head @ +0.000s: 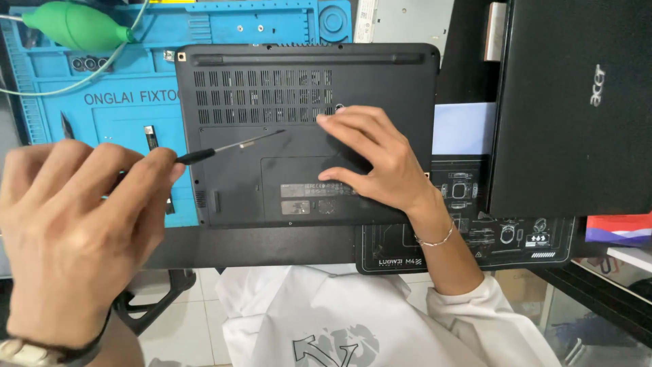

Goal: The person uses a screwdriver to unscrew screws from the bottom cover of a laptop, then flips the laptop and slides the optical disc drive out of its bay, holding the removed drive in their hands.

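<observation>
The black laptop (305,136) lies upside down in the middle of the desk, its far left corner over the blue repair mat (102,102) and its near right corner over a black printed mat (475,238). The right hand (377,160) rests flat and spread on the base, holding it steady and gripping nothing. The left hand (75,231), close to the camera at the near left, pinches a slim screwdriver (224,148) with its tip hovering over the bottom cover near the vent slots. The cover looks fully seated with no panel lifted, so I'd judge the opening has barely begun. A second closed laptop (577,102) sits at the right, and a green air blower (78,27) at the far left.
</observation>
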